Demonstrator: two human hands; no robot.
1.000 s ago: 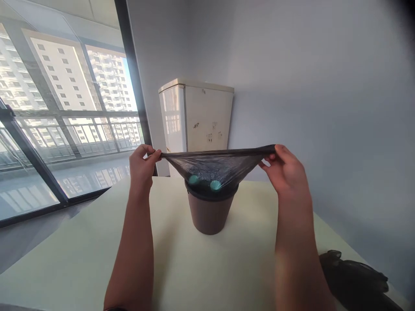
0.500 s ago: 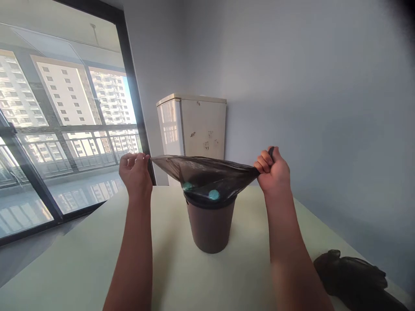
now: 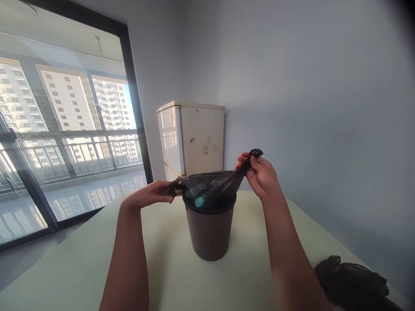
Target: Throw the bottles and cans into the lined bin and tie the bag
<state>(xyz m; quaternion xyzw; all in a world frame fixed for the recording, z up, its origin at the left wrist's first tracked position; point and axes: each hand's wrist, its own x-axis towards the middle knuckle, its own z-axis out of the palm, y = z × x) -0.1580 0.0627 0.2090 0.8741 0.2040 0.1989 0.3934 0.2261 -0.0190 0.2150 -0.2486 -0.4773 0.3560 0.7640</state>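
Observation:
A brown trash can (image 3: 210,235) with a black rim stands upright on the pale table. Out of its top rises a thin black garbage bag (image 3: 215,183), see-through enough to show bluish-green round shapes (image 3: 199,202) inside. At the can's left rim, my left hand (image 3: 155,193) is closed on one side of the bag, its fingers partly covered by the film. My right hand (image 3: 259,170), higher and to the right of the can, pinches the opposite side, which is bunched into a twisted end above the thumb.
Another crumpled black plastic bag (image 3: 352,283) lies at the table's right edge, by my right forearm. Beyond the table (image 3: 249,268) stands an old white refrigerator (image 3: 202,138). A glass sliding door (image 3: 74,129) is at the left, a grey wall (image 3: 308,108) at the right.
My left hand has come inward and down to the can's rim with its side of the bag. My right hand has moved slightly inward. The stretched bag mouth has narrowed and sunk.

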